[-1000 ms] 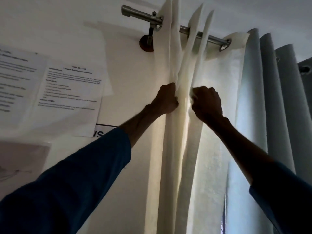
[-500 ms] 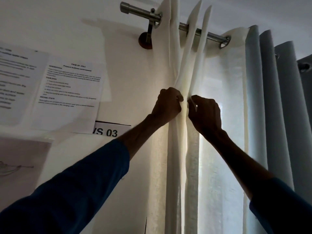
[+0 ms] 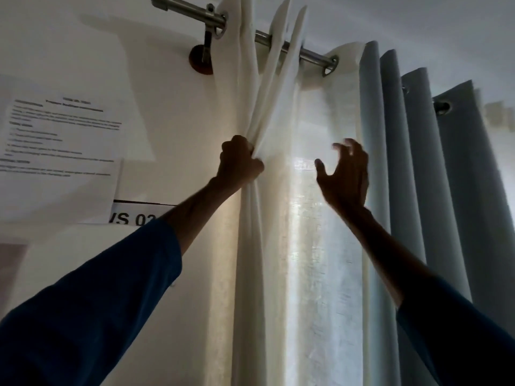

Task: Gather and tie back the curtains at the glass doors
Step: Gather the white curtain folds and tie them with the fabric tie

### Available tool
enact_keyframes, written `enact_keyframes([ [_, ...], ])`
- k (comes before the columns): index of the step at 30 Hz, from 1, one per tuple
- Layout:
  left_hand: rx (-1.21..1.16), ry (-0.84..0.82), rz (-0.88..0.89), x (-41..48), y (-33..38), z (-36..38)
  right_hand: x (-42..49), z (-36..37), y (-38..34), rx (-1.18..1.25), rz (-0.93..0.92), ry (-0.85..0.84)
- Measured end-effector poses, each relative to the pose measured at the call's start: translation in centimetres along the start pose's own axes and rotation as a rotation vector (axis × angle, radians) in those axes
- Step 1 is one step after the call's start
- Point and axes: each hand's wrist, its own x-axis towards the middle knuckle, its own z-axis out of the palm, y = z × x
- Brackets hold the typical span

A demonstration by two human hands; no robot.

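Two sets of fingers are raised high. The fingers [image 3: 237,146] of the left hand [image 3: 239,165] are clenched tight round a bunch of pleats of the cream sheer curtain [image 3: 315,246]. They pinch several folds together into one narrow bundle at the curtain's left edge, close against the white wall [image 3: 167,93]. The fingers [image 3: 351,148] of the right hand [image 3: 344,176] are released: spread and loosely curved, thumb out to the left, holding nothing. That hand sits in front of the flat, backlit stretch of the same curtain, and I cannot tell whether the tips brush the cloth. The two hands are apart, with bright fabric between them. Both forearms are bare up from dark blue sleeves [image 3: 97,296].

Above the left fist the gathered folds fan upward to a brushed metal curtain rod [image 3: 181,8], which runs on a slant and is carried by a dark round wall bracket [image 3: 203,57]. The curtain hangs from the rod by metal eyelet rings [image 3: 330,65]. Just to the right of the sheer one hangs a grey-blue heavy curtain [image 3: 418,176] in deep upright folds, touching its edge. On the wall to the left are white printed paper sheets [image 3: 61,140], their text too blurred to read. Under them is a white label [image 3: 133,217] with large black letters, partly hidden by the left forearm.
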Motion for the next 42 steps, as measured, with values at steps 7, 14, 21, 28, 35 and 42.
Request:
enact_keyframes([
  [7, 0.050, -0.020, 0.105, 0.4, -0.8, -0.9, 3.1, -0.2, 1.8, 0.163, 0.511, -0.098],
  [14, 0.056, -0.051, 0.103, 0.6, -1.2, -1.5, 2.9, 0.9, -2.0, 0.078, 0.281, -0.092],
  [21, 0.113, -0.107, 0.171, -0.2, -1.0, -2.0, 2.3, 1.8, -14.3, 0.241, -0.073, -0.169],
  [28, 0.147, -0.088, 0.193, -1.2, -2.3, -2.7, 0.9, 2.5, -14.1, 0.248, -0.081, -0.112],
  [35, 0.128, -0.079, 0.132, -1.9, -1.7, -2.8, -2.6, 2.3, -6.2, 0.135, -0.033, -0.143],
  [42, 0.151, -0.031, 0.225, -3.5, -1.0, -1.9, -3.1, 1.1, -0.6, 0.026, 0.158, 0.024],
])
